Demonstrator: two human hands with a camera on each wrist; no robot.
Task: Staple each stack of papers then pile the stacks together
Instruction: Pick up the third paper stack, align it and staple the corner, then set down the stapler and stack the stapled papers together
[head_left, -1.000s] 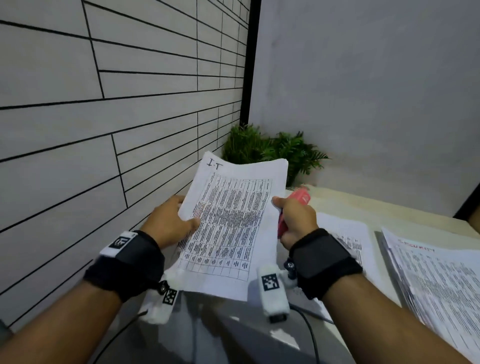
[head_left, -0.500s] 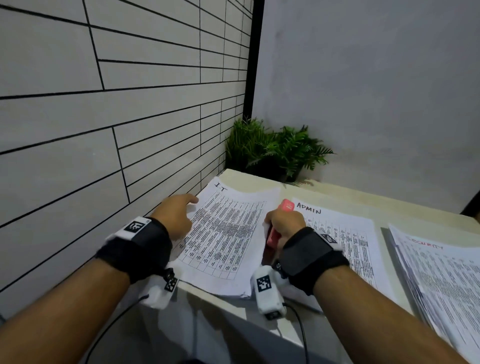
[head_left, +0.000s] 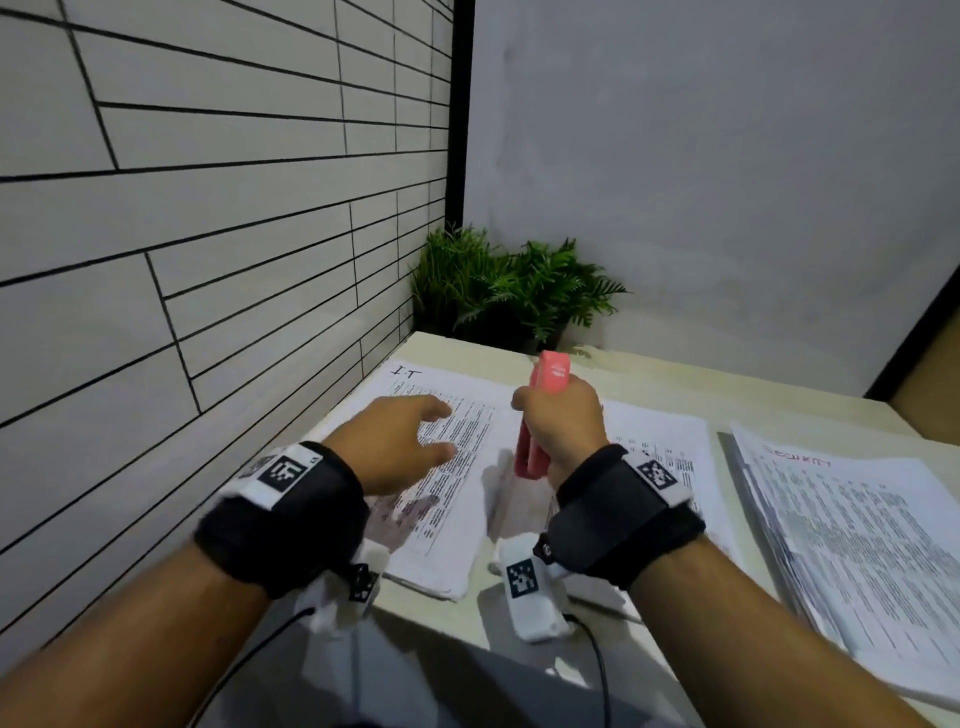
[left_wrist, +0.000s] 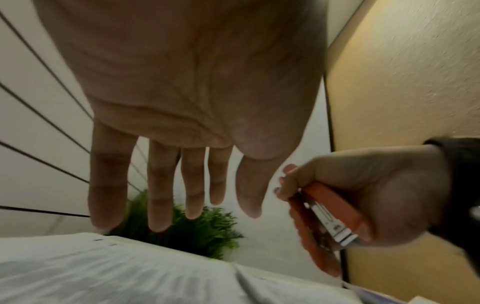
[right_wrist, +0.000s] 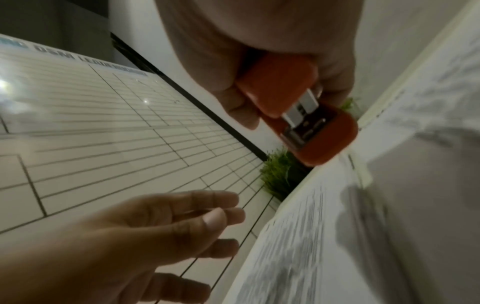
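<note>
The paper stack marked I.T (head_left: 457, 483) lies flat on the table (head_left: 675, 379) by the tiled wall. My left hand (head_left: 400, 441) hovers just above it with straight, spread fingers (left_wrist: 158, 193), holding nothing. My right hand (head_left: 563, 423) grips a red stapler (head_left: 543, 410), raised between the I.T stack and a second printed stack (head_left: 660, 447) to its right. The stapler (right_wrist: 298, 115) shows its metal end in the right wrist view, and the stapler (left_wrist: 330, 218) is also in the left wrist view. A third stack headed in red (head_left: 852, 540) lies at the far right.
A green potted plant (head_left: 509, 291) stands in the corner behind the table. The tiled wall (head_left: 208, 260) runs close along the left side of the I.T stack. The table's near edge is just under my wrists.
The I.T stack, held up in both hands a second ago, now lies on the table. My left hand has let go and lifted off it. My right hand has raised the stapler.
</note>
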